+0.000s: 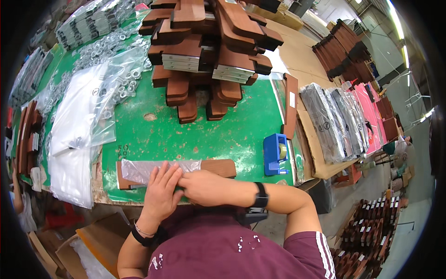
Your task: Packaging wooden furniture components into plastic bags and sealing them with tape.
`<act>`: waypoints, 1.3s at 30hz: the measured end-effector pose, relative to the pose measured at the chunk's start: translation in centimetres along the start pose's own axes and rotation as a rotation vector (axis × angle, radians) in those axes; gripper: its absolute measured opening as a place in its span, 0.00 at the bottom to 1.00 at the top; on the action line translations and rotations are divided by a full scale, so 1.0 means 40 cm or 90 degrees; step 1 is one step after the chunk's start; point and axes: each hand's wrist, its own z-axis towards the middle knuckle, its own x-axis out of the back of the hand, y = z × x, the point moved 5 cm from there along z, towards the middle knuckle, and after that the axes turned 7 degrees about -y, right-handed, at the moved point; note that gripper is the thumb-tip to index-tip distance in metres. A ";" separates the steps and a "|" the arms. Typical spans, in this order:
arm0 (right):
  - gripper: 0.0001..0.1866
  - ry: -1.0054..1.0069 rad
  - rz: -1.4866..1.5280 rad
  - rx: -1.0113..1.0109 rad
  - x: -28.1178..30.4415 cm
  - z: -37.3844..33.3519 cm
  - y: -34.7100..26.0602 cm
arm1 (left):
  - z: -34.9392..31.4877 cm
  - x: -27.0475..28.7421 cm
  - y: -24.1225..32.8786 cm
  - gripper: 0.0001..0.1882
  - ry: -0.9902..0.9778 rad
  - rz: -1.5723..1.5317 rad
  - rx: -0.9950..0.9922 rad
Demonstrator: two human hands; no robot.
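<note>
A brown wooden piece [218, 168] lies crosswise at the near edge of the green tabletop, its left and middle part covered by a thin clear plastic bag [137, 171]. Its right end is bare wood. My left hand [162, 187] rests on the plastic with its fingers stretched out over the piece. Against it, my right hand [203, 187] is closed, with fingers curled at the near side of the piece. What those fingers hold, if anything, is hidden by the hands.
Brown wooden pieces [186, 60] are stacked high at the back centre. Flat plastic bags [74, 125] and scattered metal rings [127, 83] lie on the left. A blue tape dispenser [272, 156] and a long wooden piece [290, 107] are on the right, near wrapped dark parts [320, 123].
</note>
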 end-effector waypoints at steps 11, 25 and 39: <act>0.23 0.488 -0.176 -0.747 0.238 -0.724 0.591 | -0.024 -0.054 0.020 0.34 -0.098 0.051 0.022; 0.25 0.898 0.635 -0.695 0.181 -0.869 0.603 | -0.059 -0.096 0.030 0.31 -0.055 0.139 -0.024; 0.26 0.467 0.074 -0.205 0.250 -0.304 -0.042 | -0.064 -0.103 0.031 0.29 0.007 0.093 -0.097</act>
